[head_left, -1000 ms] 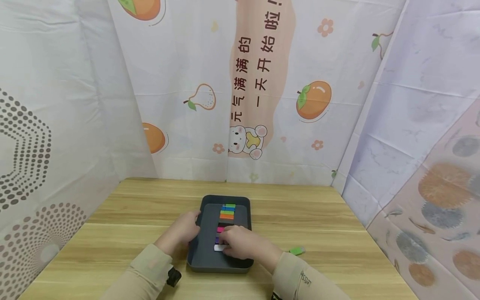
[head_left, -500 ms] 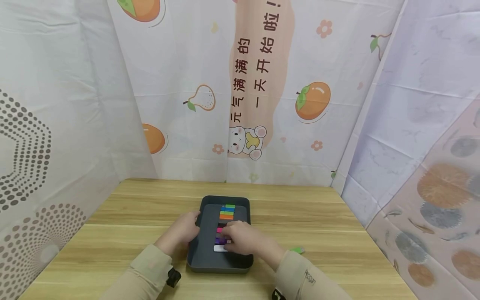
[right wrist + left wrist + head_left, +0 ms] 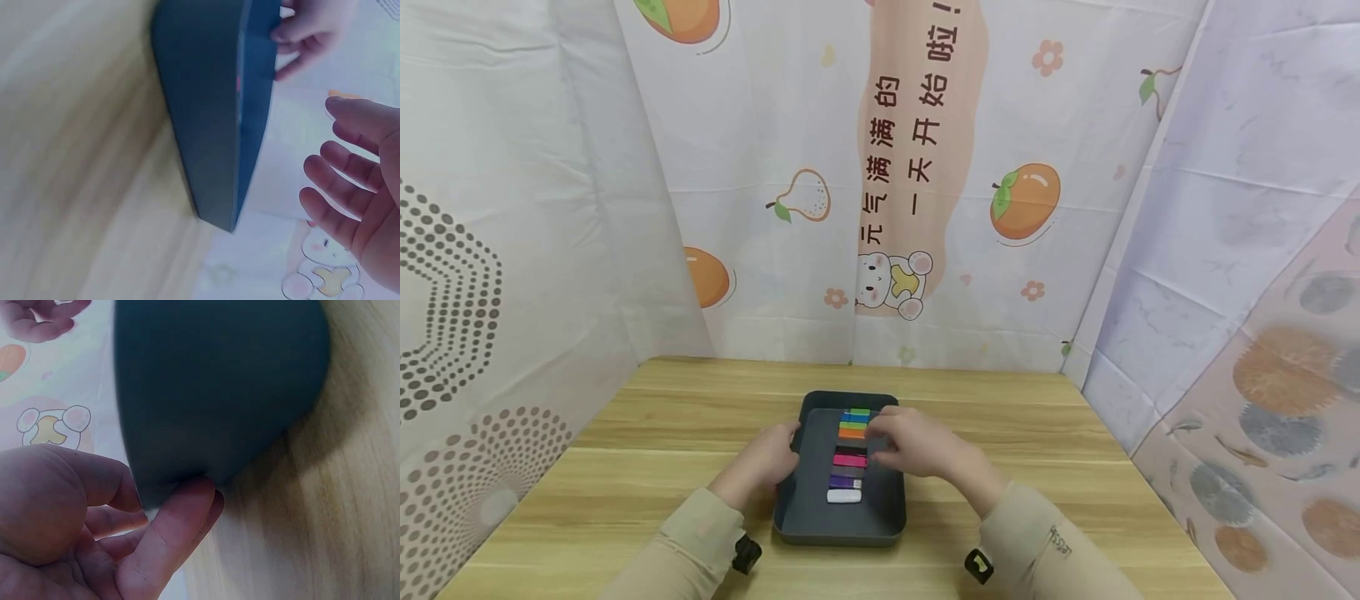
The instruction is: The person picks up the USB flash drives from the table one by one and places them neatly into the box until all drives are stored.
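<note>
A dark grey tray [image 3: 838,539] sits on the table with a column of small USB flash drives inside. From the far end down they run green, blue, light green, orange [image 3: 852,432], black, pink [image 3: 850,460], grey, purple [image 3: 846,482] and white [image 3: 844,496]. My left hand [image 3: 767,457] grips the tray's left rim; in the left wrist view its fingertips [image 3: 187,497] press the outer wall. Over the tray's right side hovers my right hand [image 3: 920,442], fingers loosely bent and apart, holding nothing. It partly covers the right edge of the tray.
The wooden table [image 3: 700,417] surrounds the tray on all sides. Behind it hangs a printed curtain [image 3: 760,275], with more curtains at the left [image 3: 550,275] and right [image 3: 1210,292]. Black wrist devices [image 3: 747,554] sit at both cuffs.
My right hand has lifted from the purple and white flash drives and moved away and rightward, uncovering them. The green flash drive on the table is now behind my right forearm. The left hand stays put.
</note>
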`<state>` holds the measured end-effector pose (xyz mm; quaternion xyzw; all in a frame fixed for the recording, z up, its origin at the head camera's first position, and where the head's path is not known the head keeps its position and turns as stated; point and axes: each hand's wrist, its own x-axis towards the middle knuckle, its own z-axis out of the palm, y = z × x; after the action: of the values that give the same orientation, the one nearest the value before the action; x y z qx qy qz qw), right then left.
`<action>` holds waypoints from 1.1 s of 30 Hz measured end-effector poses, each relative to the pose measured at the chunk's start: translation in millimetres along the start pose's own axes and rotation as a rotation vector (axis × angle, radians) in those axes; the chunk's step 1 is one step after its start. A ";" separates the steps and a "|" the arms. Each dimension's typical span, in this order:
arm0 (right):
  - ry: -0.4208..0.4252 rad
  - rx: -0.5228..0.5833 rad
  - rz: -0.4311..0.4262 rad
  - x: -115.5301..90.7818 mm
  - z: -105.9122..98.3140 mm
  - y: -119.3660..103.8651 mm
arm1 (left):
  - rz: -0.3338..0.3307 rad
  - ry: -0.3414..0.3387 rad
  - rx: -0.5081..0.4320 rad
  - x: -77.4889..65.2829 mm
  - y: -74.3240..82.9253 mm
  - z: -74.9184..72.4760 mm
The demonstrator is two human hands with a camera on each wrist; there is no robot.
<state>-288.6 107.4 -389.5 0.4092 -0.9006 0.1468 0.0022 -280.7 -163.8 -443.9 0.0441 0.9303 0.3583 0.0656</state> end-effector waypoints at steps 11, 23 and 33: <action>0.076 -0.015 0.065 -26.2 -38.3 15.4 | -0.008 0.001 0.005 1.4 -0.8 0.5; 0.089 -0.019 0.136 -54.0 -61.0 35.3 | -0.025 -0.007 0.007 2.5 -1.3 0.5; 0.050 -0.036 0.160 -72.5 -63.8 49.1 | -0.023 -0.004 0.002 1.9 -0.6 0.6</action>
<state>-284.0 208.3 -350.3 0.3321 -0.9325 0.1407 0.0204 -282.5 -163.6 -444.9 0.0339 0.9310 0.3565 0.0714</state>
